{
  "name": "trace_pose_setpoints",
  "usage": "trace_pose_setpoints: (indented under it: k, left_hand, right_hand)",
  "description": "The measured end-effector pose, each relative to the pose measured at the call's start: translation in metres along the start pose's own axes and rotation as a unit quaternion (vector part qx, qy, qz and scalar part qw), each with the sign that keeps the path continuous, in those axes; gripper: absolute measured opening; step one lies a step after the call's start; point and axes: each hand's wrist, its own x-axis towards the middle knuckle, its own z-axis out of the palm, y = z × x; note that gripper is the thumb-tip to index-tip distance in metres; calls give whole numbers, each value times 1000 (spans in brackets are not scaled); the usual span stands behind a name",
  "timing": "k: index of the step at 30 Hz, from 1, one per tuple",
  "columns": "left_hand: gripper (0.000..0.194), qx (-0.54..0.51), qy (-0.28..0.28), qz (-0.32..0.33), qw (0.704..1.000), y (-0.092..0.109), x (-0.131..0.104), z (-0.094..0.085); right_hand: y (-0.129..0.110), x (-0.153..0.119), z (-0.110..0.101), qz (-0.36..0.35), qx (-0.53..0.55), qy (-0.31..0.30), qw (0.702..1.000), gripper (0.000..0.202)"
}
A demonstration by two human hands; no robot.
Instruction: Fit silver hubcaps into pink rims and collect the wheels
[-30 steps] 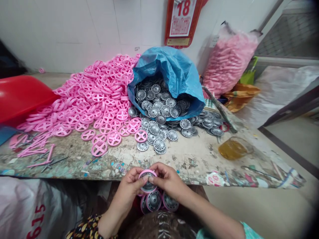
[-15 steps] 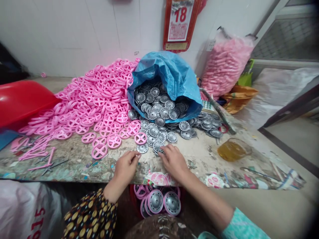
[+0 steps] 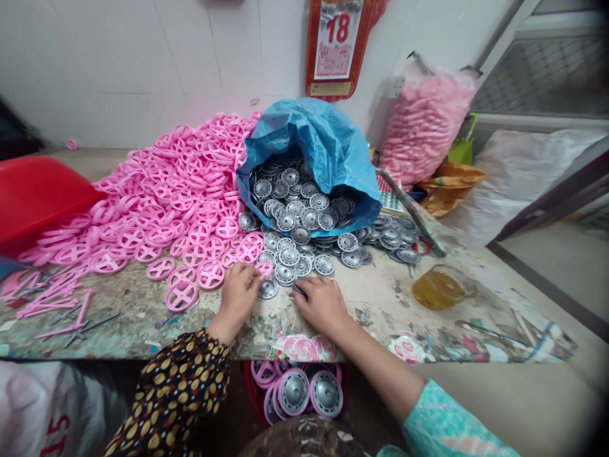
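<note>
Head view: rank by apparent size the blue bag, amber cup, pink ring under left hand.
1. blue bag
2. amber cup
3. pink ring at the left hand, partly covered; it lies nearer than the bag, yet looks smallest.

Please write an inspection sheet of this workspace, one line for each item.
Surface: worn, paint-stained tabletop.
Job's things: heap of pink plastic spoked rings; grey metal discs spilling from a blue plastic bag.
Clutter: pink sticks, jar of amber liquid, red tub.
Grippers: left hand on a pink ring; right hand on a disc.
Cables: nothing seen.
Surroundings: white tiled wall, calendar, sack of pink parts.
</note>
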Motion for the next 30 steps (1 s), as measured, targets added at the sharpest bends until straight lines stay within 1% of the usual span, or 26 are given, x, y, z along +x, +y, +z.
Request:
trace_pose_setpoints:
  k: [1, 2, 3, 4, 6, 7, 8, 9, 10, 12, 14, 15, 16, 17, 18, 19, 20, 21, 23, 25, 26, 27, 28, 30]
  left_hand:
    - [15, -77, 15, -21, 997, 1, -5, -3]
    - [14, -174, 27, -55, 983, 2, -11, -7]
    - [14, -282, 33, -102, 954, 3, -18, -10]
    - [15, -384, 33, -155, 910, 4, -25, -13]
    - [19, -532, 20, -252, 808, 5, -41, -18]
    - [20, -580, 12, -287, 762, 5, -48, -20]
    - [20, -614, 6, -316, 723, 6, -55, -21]
    - [20, -636, 2, -340, 693, 7, -61, -22]
    - [18, -651, 1, -359, 669, 8, -67, -22]
    - [14, -672, 5, -385, 632, 13, -75, -21]
    - [12, -692, 6, -394, 604, 20, -79, -17]
    - [11, -702, 1, -392, 594, 25, -80, -16]
    - [10, -711, -7, -388, 586, 30, -80, -14]
    - [11, -719, -15, -384, 580, 35, -81, -12]
    - [11, -726, -21, -376, 575, 39, -82, -11]
    - [13, -732, -28, -368, 573, 44, -82, -10]
    - [14, -734, -36, -359, 576, 47, -84, -9]
    - [17, -731, -44, -352, 583, 50, -85, -9]
    - [21, -716, -61, -340, 607, 54, -89, -9]
    - [23, -696, -75, -335, 631, 55, -92, -11]
    - [24, -687, -77, -333, 641, 55, -93, -13]
    - [25, -678, -77, -331, 652, 55, -94, -14]
    - [26, -668, -76, -329, 663, 55, -95, -15]
    - [27, -648, -71, -327, 684, 57, -95, -16]
  right_hand:
    - [1, 0, -1, 4, 10, -3, 1000, 30]
    - [1, 0, -1, 9, 18, -8, 1000, 30]
    - [2, -1, -1, 14, 25, -14, 999, 30]
    - [2, -1, -1, 20, 29, -18, 999, 30]
    - [2, -2, 1, 25, 34, -17, 999, 30]
    - [3, -2, 2, 24, 38, -12, 999, 30]
    - [5, -3, 3, 20, 45, -5, 999, 30]
    - [7, -3, 4, 16, 53, 8, 998, 31]
    - [9, -4, 4, 13, 63, 27, 998, 31]
    - [10, -5, 1, 13, 98, 88, 991, 30]
    - [4, -8, -6, 9, 182, 152, 972, 26]
    - [-2, -11, -10, 5, 247, 168, 954, 24]
    - [-10, -14, -13, 1, 318, 171, 933, 22]
    - [-19, -18, -16, -3, 383, 162, 909, 20]
    - [-27, -22, -17, -5, 426, 152, 892, 17]
    - [-35, -25, -17, -8, 445, 146, 884, 15]
    - [-42, -29, -15, -11, 446, 145, 883, 13]
    - [-47, -32, -13, -15, 435, 151, 888, 12]
    - [-50, -37, -7, -20, 415, 162, 895, 14]
    - [-48, -39, -3, -5, 419, 153, 895, 26]
    - [-46, -39, -3, 6, 429, 134, 893, 33]
    - [-44, -39, -4, 14, 446, 101, 889, 36]
    - [-42, -39, -6, 18, 468, 59, 882, 34]
    - [-41, -40, -10, 14, 508, -19, 861, 20]
